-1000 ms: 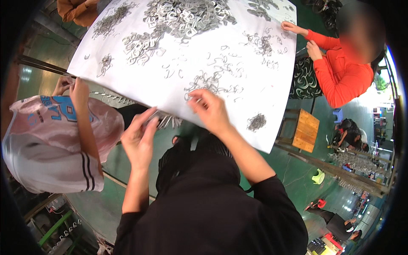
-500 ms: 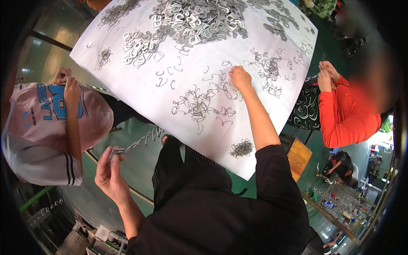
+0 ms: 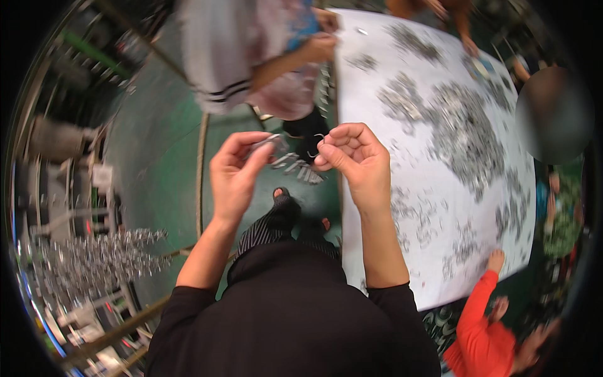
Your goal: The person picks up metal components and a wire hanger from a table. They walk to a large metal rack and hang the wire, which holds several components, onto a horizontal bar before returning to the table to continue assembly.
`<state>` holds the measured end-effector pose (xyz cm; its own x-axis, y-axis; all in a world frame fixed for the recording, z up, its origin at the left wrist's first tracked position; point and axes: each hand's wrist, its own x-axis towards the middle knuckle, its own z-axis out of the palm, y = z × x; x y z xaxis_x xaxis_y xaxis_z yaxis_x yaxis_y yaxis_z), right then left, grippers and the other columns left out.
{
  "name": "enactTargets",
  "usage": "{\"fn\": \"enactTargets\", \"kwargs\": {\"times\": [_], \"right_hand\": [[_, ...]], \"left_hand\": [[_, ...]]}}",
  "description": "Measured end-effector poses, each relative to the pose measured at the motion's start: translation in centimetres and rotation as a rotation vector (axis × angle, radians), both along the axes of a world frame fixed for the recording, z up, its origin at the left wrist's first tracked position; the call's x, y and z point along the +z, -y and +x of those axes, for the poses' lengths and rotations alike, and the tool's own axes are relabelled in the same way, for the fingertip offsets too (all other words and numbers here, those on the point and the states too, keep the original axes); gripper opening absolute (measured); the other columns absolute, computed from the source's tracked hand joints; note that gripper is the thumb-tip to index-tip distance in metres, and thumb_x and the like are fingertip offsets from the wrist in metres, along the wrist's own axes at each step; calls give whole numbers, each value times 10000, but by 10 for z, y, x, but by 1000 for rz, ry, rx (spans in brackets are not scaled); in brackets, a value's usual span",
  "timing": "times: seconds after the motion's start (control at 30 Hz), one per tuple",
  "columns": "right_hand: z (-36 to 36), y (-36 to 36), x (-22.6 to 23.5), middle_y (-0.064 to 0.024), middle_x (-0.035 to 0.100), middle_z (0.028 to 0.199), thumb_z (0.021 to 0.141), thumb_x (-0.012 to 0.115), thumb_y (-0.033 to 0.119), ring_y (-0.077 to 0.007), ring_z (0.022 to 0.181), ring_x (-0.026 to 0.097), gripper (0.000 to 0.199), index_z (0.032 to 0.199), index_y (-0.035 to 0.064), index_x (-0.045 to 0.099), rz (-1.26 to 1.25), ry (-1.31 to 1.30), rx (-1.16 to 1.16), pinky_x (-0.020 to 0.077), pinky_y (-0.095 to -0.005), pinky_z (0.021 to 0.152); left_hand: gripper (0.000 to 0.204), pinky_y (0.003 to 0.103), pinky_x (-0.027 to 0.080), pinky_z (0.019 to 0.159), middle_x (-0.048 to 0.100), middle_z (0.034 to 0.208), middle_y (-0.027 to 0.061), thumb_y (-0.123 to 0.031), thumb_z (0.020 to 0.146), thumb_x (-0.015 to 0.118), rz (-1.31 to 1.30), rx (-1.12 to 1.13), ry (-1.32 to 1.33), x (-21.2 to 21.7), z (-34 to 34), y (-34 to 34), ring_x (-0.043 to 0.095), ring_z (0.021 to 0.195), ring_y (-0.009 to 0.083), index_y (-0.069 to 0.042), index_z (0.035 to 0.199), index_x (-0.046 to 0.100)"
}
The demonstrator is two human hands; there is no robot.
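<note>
In front of my body, over the floor left of the table, both hands are raised close together. My left hand [image 3: 233, 179] is closed, thumb against fingers, on the upper end of a linked strand of grey metal pieces [image 3: 303, 171]. The strand's lower part dangles to the right, beneath the gap between my hands. My right hand [image 3: 364, 164] pinches a thin curved wire hook [image 3: 320, 136], its bent tip pointing toward my left hand. Hook and strand are apart. What lies inside my left fingers is partly hidden, and motion blurs the small parts.
A white-covered table [image 3: 364, 217] stands to my right. On it lie a large heap of grey metal pieces [image 3: 468, 135] and scattered wire hooks [image 3: 421, 217]. Co-workers' arms show at the far left edge, far end and right side. Metal parts hang on a rack [image 3: 94, 264] at left.
My right hand has left the table with a wire hook and come beside my left hand. My left hand has risen with the strand. The view has turned left, putting the table on my right.
</note>
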<state>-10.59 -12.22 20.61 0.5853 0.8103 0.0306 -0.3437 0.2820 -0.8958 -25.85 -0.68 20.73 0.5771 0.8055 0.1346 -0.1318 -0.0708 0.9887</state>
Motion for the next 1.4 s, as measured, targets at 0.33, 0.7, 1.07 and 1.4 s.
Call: {"fn": "enactTargets", "kwargs": {"times": [0.33,0.7,1.07,1.4], "right_hand": [[-101,-131,14,-76,624,842,832,653,-43,-124,718,635,136,901,-20,538,63,171,195,540,-236,658],[-214,-239,13,-88,612,851,842,630,-68,-123,721,633,145,860,1,503,153,242,547,547,-242,663],[-335,-368,29,-82,642,874,847,629,-26,-126,753,646,219,1060,-60,597,444,283,951,546,-237,674],[-431,-464,105,-101,673,834,836,630,-19,-122,696,648,187,1013,-75,650,671,299,1163,552,-239,632]], "left_hand": [[148,239,516,732,617,951,41,27,833,652,203,383,31,-4,-86,-56,598,874,106,-2,978,643],[158,262,562,700,658,931,90,41,791,666,396,811,-61,2,-198,-107,651,832,157,2,944,671],[195,281,520,735,648,990,89,6,826,628,507,1410,-267,15,-278,-162,638,872,178,-37,1013,663],[196,271,489,778,637,995,97,66,838,564,660,1684,-515,24,-285,-116,622,887,174,2,1006,641]]}}
